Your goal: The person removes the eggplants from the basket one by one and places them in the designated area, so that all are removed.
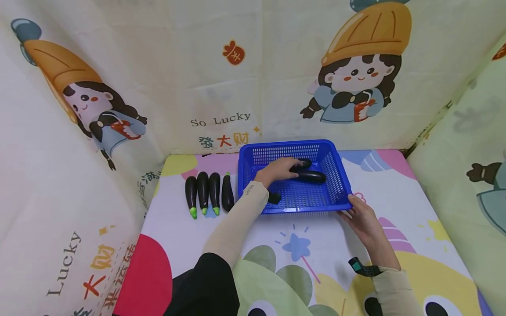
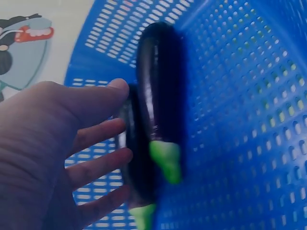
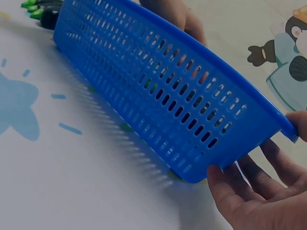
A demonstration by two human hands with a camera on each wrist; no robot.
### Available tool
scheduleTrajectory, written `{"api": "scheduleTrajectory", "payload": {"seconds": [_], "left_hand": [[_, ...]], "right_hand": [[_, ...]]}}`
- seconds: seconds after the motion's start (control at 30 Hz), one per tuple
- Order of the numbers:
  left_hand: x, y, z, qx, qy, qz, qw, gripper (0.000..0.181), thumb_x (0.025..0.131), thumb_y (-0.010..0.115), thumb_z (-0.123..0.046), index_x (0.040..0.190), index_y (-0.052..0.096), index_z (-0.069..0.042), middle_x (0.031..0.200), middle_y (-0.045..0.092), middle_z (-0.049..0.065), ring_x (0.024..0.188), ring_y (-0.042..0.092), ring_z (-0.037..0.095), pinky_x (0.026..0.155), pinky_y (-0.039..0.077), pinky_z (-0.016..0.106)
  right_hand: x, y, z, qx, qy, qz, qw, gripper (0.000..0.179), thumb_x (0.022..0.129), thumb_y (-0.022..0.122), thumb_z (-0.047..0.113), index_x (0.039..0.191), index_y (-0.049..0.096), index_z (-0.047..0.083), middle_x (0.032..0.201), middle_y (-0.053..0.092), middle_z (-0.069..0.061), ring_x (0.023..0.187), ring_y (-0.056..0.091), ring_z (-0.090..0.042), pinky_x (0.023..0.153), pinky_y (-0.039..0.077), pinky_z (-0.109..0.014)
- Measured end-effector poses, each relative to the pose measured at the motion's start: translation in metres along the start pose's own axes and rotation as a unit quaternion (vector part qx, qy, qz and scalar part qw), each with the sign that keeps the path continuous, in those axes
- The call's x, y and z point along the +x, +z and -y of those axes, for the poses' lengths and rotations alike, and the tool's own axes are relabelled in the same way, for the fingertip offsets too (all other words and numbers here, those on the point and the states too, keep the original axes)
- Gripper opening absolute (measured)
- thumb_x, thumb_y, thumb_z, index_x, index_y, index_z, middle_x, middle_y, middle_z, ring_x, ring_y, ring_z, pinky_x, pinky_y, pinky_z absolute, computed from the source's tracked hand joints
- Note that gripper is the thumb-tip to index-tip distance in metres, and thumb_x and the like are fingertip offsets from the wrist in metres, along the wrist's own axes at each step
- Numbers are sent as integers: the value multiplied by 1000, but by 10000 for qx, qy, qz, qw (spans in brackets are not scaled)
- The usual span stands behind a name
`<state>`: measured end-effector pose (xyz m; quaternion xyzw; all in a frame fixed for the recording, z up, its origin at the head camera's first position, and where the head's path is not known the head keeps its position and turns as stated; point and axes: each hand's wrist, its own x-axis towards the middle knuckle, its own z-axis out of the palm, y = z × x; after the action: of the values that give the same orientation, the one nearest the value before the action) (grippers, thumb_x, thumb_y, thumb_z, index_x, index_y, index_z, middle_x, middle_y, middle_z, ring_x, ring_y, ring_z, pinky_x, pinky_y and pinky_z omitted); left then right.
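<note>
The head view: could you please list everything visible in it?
Basket: 1, blue, at table's far side
Inside eggplants: 2, dark purple, in basket
Loose eggplants: 4, dark purple, left of basket
Table: 1, white with prints, below
Cloth: count unclear, cream, behind and beside table
Wristband: 1, black, right wrist
Unclear object: 1, black, near left wrist
Sleeves: 2, beige, left partly black, forearms
Left hand: 1, bare, inside basket
Right hand: 1, bare, basket corner
</note>
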<state>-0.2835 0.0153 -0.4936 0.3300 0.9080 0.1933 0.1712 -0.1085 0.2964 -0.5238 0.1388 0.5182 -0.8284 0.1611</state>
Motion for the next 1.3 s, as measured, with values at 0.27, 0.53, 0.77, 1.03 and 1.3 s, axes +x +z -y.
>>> {"api": "scheduleTrajectory", "payload": {"seconds": [0.27, 0.53, 0.77, 1.03, 1.3], "left_hand": [[4, 17, 4, -225, -185, 135, 9995, 46, 105, 64, -23, 150, 56, -17, 150, 59, 5, 136, 56, 20, 118, 45, 37], [5, 24, 6, 3, -342, 39, 9994, 45, 104, 65, -19, 149, 57, -18, 151, 60, 3, 137, 57, 20, 118, 44, 36], [7, 26, 6, 72, -331, -127, 9993, 41, 104, 63, -13, 145, 61, -18, 146, 63, 3, 134, 59, 19, 117, 45, 35], [10, 31, 8, 32, -488, -114, 9987, 40, 105, 62, -12, 144, 62, -20, 146, 63, 2, 133, 59, 17, 117, 45, 35], [7, 28, 8, -73, -413, -142, 9990, 40, 103, 63, -9, 142, 63, -18, 143, 65, 4, 131, 61, 19, 114, 48, 35]], "right_hand": [[-1, -1, -2, 76, -37, 35, 10000, 54, 110, 51, 33, 161, 40, 21, 136, 61, 13, 126, 58, -7, 97, 58, -24], [0, -2, -2, 121, -61, 96, 9999, 55, 110, 51, 32, 162, 38, 20, 137, 60, 13, 128, 57, -7, 98, 58, -24], [1, -3, -4, 64, -77, 91, 9999, 59, 111, 50, 32, 165, 32, 18, 138, 60, 12, 128, 57, -8, 98, 58, -24], [1, -5, -4, 94, -147, 113, 9998, 45, 111, 50, 31, 155, 49, 22, 133, 65, 14, 124, 61, -6, 97, 58, -24], [2, -6, -4, 119, -197, 189, 9996, 48, 111, 49, 30, 158, 46, 20, 135, 63, 12, 126, 59, -7, 98, 58, -25]]}}
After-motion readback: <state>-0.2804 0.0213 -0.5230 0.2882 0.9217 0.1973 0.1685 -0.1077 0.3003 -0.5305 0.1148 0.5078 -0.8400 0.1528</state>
